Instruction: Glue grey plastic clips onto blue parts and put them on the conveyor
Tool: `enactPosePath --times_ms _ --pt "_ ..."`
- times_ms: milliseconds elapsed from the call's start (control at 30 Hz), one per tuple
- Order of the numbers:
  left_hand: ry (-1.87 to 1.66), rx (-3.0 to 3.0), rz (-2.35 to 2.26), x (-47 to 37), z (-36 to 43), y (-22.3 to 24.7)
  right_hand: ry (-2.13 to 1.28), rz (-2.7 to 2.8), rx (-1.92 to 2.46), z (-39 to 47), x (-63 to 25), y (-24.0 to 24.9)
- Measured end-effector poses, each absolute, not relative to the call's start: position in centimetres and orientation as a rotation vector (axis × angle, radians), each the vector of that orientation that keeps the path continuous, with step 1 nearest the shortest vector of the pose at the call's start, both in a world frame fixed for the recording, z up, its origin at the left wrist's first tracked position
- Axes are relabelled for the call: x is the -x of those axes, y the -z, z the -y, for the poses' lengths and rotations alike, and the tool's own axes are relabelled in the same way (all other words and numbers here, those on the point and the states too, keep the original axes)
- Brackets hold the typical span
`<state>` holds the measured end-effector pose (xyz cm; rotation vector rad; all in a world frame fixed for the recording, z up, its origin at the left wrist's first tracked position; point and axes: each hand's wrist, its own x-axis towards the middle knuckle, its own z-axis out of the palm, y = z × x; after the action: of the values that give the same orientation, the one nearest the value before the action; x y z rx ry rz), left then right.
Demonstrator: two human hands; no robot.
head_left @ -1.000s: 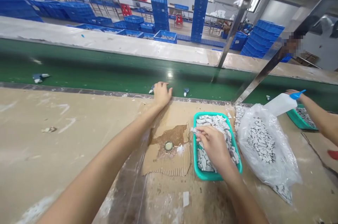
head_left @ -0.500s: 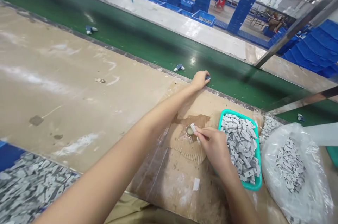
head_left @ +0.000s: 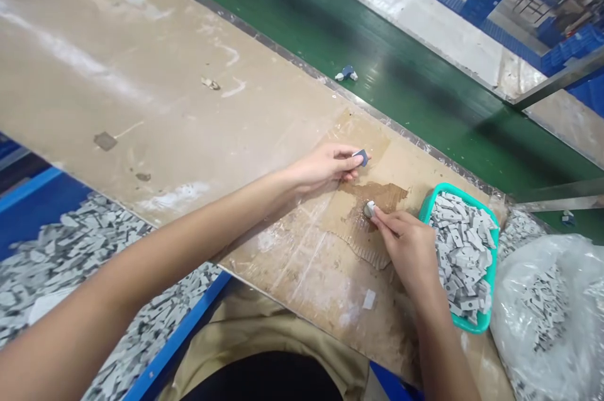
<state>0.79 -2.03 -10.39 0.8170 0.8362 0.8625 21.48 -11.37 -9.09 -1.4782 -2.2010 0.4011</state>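
My left hand [head_left: 330, 165] pinches a small dark blue-grey piece [head_left: 361, 157] above the cardboard on the table. Lower and to the right, my right hand [head_left: 408, 237] holds a small light grey piece [head_left: 371, 206] between thumb and fingers, at a small round dish mostly covered by it, on a brown-stained patch [head_left: 387, 194]. Beside my right hand stands a turquoise basket [head_left: 494, 256] full of light grey pieces [head_left: 460, 231].
A green conveyor [head_left: 302, 42] runs behind the table [head_left: 189, 130], with blue-and-white assemblies [head_left: 347, 73] on it. A clear plastic bag [head_left: 514, 281] of parts lies at right. A blue bin [head_left: 174, 341] of grey pieces sits lower left. Metal bars rise at right.
My left hand has come back from the conveyor edge to above the table, holding the dark piece. My right hand's grey piece has moved onto the round dish. The view has shifted downward and tilted.
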Motion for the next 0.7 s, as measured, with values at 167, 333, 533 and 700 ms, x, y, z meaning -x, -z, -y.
enactPosePath --times_ms 167,333,533,700 --pt "-0.947 -0.96 -0.882 0.2 3.5 11.0 -0.393 2.217 1.501 11.4 -21.2 8.6" --pt "-0.953 -0.914 -0.817 0.1 3.4 10.6 -0.411 2.226 1.505 11.4 -21.1 8.4" --pt "-0.941 -0.85 -0.824 -0.1 3.8 10.6 -0.419 2.233 1.525 11.4 -21.1 8.6" --pt "-0.925 -0.869 -0.853 -0.3 4.2 10.7 -0.489 2.113 1.545 11.5 -21.1 8.3"
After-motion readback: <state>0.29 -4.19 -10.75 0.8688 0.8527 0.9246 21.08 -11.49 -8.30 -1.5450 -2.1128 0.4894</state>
